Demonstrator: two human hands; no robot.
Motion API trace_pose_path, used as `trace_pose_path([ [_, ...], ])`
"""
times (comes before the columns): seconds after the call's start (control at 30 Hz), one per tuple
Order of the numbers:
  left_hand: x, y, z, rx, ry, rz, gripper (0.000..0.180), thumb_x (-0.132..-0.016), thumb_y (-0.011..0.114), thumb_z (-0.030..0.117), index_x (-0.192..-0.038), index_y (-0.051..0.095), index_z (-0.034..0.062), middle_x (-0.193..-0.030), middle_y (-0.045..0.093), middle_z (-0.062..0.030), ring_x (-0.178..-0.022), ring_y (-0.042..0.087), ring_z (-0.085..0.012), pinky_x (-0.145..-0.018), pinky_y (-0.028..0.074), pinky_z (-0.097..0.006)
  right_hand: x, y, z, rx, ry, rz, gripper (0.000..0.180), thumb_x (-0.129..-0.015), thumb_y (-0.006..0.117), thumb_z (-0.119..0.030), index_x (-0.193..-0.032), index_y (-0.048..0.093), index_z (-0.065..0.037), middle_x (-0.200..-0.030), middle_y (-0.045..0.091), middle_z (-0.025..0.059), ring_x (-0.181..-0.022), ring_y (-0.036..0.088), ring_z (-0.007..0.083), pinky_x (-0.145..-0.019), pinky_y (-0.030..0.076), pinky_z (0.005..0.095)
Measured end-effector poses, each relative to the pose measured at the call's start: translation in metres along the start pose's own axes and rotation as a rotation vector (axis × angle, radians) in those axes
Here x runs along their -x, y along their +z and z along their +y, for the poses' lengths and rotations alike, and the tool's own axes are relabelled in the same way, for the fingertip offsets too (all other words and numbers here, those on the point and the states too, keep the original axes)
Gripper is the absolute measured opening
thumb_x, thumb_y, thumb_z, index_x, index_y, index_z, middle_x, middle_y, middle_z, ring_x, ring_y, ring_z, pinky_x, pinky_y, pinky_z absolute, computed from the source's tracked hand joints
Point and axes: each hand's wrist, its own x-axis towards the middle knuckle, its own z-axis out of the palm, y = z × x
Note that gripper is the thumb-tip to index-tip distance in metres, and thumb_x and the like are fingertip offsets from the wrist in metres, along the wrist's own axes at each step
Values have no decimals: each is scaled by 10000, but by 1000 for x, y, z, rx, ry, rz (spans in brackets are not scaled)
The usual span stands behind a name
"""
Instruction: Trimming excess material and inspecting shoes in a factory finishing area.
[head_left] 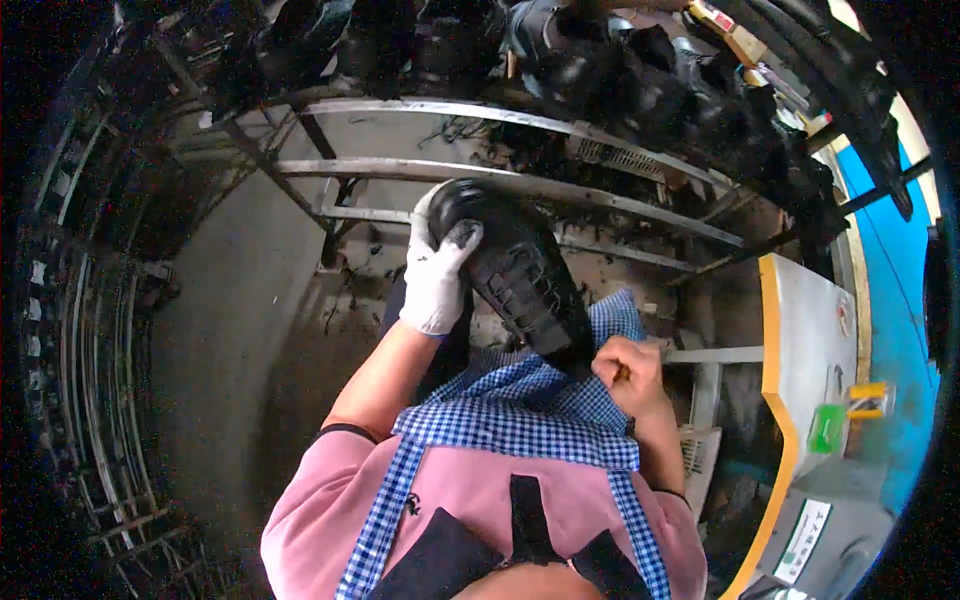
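Observation:
A black lace-up shoe or boot [522, 275] is held in front of my lap, its rounded toe up and to the left and its other end slanting down toward my right hand. My left hand [437, 272], in a white glove with dark smudged fingertips, is closed round the toe. My bare right hand [630, 372] is curled closed beside the lower end, against the blue checked apron [520, 415]. Whatever its fingers may hold is hidden. The shoe's lower end looks dark and its outline there is hard to make out.
A metal rack [520, 180] spans the space ahead, with several black shoes [570, 65] along its top. More dark racking [90, 350] stands at the left. To the right are a yellow-edged white panel [810, 330], a grey machine part [840, 530] and a green object [827, 428].

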Motion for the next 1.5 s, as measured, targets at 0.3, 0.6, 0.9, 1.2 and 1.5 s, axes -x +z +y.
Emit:
trace_pose_path([
  [0.3,26,-9,4,19,2,-308,582,-663,732,128,-1183,488,35,-1133,537,-58,-1055,498,-168,-946,376,-308,-11,7,-4,-291,307,215,129,-816,624,-83,-907,579,-4,-751,627,66,-636,566,107,-572,447,232],
  [0.6,25,-16,2,-50,67,-238,530,-681,653,64,-1187,495,39,-1134,541,-57,-1067,490,-168,-948,366,-301,-9,4,-13,-13,130,234,311,-774,656,-68,-1073,570,-51,-839,591,92,-673,568,180,-596,470,287],
  [0.9,13,-40,-15,354,-155,208,504,-876,515,426,-1201,467,44,-1139,538,-101,-1006,542,-238,-863,469,-383,16,28,-4,16,198,-25,636,-638,784,-111,-1209,509,-72,-793,582,56,-631,545,155,-585,457,270],
  [1.2,15,-34,-6,644,-319,327,574,-861,462,536,-1221,467,88,-1153,549,-99,-1006,552,-264,-893,460,-400,47,61,15,79,167,106,745,-623,772,-206,-1276,434,-82,-1143,554,172,-978,577,355,-809,481,407],
  [1.5,14,-26,-26,460,-360,295,591,-849,474,549,-1215,490,85,-1174,553,-93,-1014,554,-264,-896,459,-403,51,46,16,45,53,116,752,-648,771,-267,-1277,427,-41,-1163,547,186,-1008,566,353,-875,447,406],
])
